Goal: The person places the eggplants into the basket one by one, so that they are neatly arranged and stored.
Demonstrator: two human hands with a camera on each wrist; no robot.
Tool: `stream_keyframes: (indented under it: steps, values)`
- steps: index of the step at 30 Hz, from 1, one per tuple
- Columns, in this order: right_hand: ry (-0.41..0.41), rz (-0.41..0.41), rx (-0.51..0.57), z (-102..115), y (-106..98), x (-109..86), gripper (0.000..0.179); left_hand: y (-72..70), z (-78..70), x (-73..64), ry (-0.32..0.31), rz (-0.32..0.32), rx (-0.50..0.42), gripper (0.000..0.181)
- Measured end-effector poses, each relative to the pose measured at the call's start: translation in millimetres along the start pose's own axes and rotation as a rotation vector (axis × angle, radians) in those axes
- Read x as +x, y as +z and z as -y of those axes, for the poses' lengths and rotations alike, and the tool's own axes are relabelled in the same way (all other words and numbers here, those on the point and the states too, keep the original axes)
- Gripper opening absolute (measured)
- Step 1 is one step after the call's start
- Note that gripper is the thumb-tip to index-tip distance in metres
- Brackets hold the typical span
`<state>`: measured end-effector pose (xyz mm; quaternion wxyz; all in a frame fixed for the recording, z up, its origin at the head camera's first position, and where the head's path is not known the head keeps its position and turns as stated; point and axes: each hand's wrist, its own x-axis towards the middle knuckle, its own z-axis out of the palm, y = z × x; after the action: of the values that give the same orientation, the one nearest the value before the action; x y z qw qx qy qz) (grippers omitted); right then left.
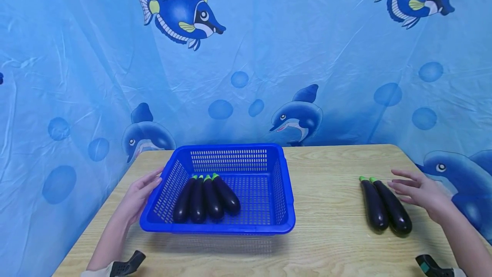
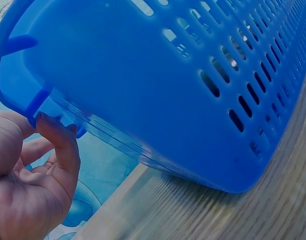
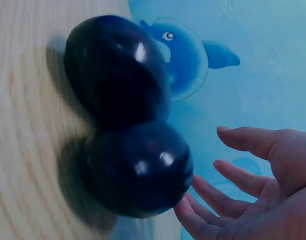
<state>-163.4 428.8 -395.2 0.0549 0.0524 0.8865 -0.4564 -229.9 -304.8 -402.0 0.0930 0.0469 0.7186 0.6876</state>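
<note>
On the left of the table stands a blue plastic basket (image 1: 219, 228) with slotted walls. Several dark eggplants (image 1: 197, 202) lie side by side in its left half, green stem ends toward the back. My left hand (image 1: 139, 195) is at the basket's left rim; in the left wrist view its curled fingers (image 2: 67, 150) grip the rim's edge. Two more eggplants, a left one (image 1: 373, 206) and a right one (image 1: 393, 208), lie together on the table at right. Beside the right one hovers my right hand (image 1: 420, 189), fingers spread and holding nothing, fingertips close to the eggplant's side.
The wooden table (image 1: 326, 208) runs between the basket and the right-hand eggplants. Behind it hangs a blue sheet (image 1: 246, 46) printed with fish and dolphins. A dark wrist device (image 1: 127, 264) sits on the left forearm, another (image 1: 432, 266) on the right.
</note>
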Motion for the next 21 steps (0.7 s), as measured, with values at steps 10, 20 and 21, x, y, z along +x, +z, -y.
stream_keyframes:
  steps: [10,20,21]
  values:
    - [0.122,0.096,-0.03,-5.9,-1.0,1.7,0.065,0.8,0.0,1.3,-0.012,-0.002,0.02,0.064]
    - [0.176,0.188,-0.028,-14.6,-1.7,3.7,0.075,1.6,-0.2,1.9,-0.01,0.004,0.004,0.063]
    - [0.182,0.195,-0.02,-15.5,-2.1,4.2,0.075,1.5,-0.3,1.8,-0.008,0.006,0.006,0.063]
